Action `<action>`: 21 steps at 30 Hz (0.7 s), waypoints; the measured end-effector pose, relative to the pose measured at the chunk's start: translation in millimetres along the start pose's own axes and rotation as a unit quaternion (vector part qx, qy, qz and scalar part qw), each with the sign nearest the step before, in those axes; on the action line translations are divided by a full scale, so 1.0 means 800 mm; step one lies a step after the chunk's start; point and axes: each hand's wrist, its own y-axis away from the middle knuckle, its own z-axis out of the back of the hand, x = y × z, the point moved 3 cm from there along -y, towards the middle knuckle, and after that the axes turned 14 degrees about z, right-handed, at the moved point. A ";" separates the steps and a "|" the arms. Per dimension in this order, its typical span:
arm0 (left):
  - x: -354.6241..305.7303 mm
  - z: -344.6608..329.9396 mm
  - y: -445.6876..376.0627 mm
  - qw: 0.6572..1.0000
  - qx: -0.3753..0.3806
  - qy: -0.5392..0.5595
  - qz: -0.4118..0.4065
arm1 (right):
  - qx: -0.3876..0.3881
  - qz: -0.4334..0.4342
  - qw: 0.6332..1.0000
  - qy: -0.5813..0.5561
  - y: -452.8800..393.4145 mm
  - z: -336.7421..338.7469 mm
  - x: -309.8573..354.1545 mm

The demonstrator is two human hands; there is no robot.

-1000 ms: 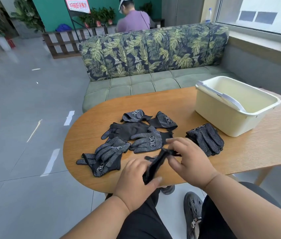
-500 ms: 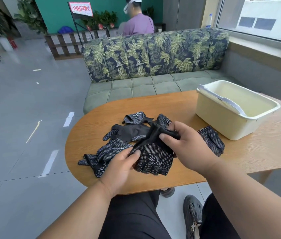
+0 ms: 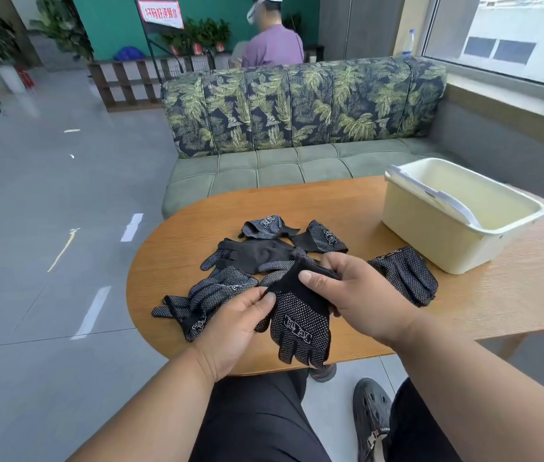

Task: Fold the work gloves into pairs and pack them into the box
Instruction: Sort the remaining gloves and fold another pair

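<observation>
A black work glove (image 3: 299, 323) with white dots hangs fingers-down over the table's near edge. My left hand (image 3: 235, 323) pinches its cuff on the left and my right hand (image 3: 359, 290) grips the cuff on the right. Several more dotted gloves (image 3: 257, 255) lie in a loose heap on the wooden table (image 3: 364, 208) behind my hands. A folded pair (image 3: 405, 273) rests to the right of my right hand. The cream plastic box (image 3: 430, 231) stands at the table's right, and nothing shows inside it.
A white handle (image 3: 430, 195) lies across the box's left rim. A green sofa (image 3: 297, 161) with leaf-print cushions runs behind the table. A person in a purple shirt (image 3: 272, 45) sits beyond it. My knees and black shoe (image 3: 372, 418) are below the table edge.
I lifted a bunched glove from the near edge toward the heap; it has opened out and now hangs fingers-down between both hands. My left hand moved up to its cuff.
</observation>
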 end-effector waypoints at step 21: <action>0.010 0.009 -0.010 0.997 0.011 -0.073 0.033 | 0.027 -0.094 0.995 -0.009 0.000 0.010 -0.006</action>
